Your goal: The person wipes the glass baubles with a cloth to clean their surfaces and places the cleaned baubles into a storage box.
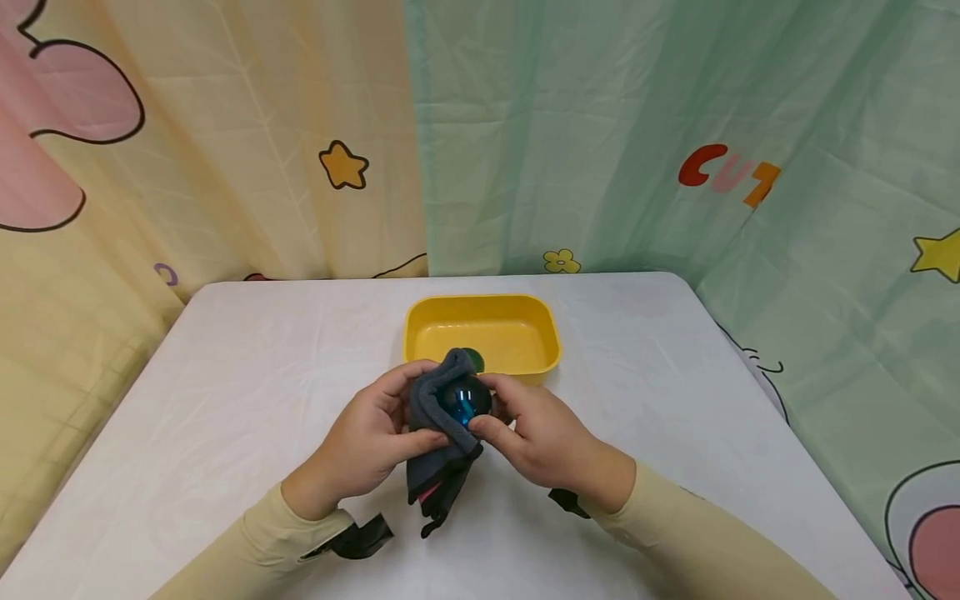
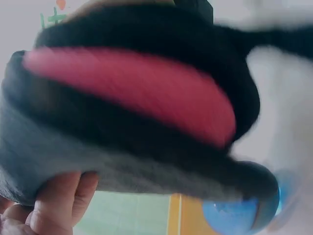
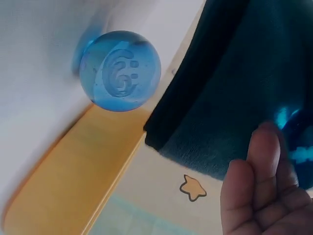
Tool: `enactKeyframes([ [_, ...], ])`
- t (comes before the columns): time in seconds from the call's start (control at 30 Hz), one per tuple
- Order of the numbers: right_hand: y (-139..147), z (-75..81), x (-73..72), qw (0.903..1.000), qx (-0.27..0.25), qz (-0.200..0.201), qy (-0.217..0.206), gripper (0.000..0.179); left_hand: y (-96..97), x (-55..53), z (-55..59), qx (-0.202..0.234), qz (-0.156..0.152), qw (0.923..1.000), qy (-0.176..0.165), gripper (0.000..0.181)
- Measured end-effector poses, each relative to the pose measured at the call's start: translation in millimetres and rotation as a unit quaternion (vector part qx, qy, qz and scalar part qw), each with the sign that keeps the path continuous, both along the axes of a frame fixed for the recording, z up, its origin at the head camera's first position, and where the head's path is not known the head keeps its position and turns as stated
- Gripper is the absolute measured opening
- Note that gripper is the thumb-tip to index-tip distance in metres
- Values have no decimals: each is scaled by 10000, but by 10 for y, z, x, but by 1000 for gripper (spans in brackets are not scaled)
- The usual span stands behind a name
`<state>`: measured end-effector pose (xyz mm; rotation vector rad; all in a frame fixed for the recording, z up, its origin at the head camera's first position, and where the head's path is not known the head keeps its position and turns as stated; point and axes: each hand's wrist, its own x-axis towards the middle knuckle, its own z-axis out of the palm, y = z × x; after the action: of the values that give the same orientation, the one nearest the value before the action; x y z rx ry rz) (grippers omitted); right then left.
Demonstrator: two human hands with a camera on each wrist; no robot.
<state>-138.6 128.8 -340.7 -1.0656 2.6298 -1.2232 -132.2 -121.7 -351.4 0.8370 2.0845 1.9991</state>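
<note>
While a shallow, round-cornered yellow tray [image 1: 483, 327] stood on the table's [image 1: 660, 367] far side, a clear blue ball [image 3: 120, 71] rested just outside its near wall, partly screened in the head view by a cloth [image 1: 427, 417]. Plush, grey and black-edged, the cloth was gripped by the left hand [image 1: 375, 433]; the right hand [image 1: 551, 433] pinched a glossy dark ball [image 1: 474, 400] against it, nearer than the tray. Printed curtains [image 1: 247, 183] hung beyond.

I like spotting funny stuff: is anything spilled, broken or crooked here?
Nothing stands out. The left hand holds a soft dark grey cloth, the right hand holds a shiny dark blue ball against it, and the glossy yellow rectangular tray sits flat on the white table. I see no spills or cracks.
</note>
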Motion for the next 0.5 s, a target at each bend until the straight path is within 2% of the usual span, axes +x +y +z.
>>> enactKeyframes([
  [0.13,-4,12,-2,9989,97,217,415,73,-26,-12,3,14,80,9999,115,66],
  [0.2,-5,27,1,9969,348,216,679,80,-34,-19,12,39,90,9999,120,65],
  [0.4,-12,75,9,9881,961,-6,1204,74,-28,-19,42,36,-7,10000,47,64],
  [0.5,-5,69,12,9875,1013,-52,1211,71,-21,-6,43,-112,5,9999,70,64],
])
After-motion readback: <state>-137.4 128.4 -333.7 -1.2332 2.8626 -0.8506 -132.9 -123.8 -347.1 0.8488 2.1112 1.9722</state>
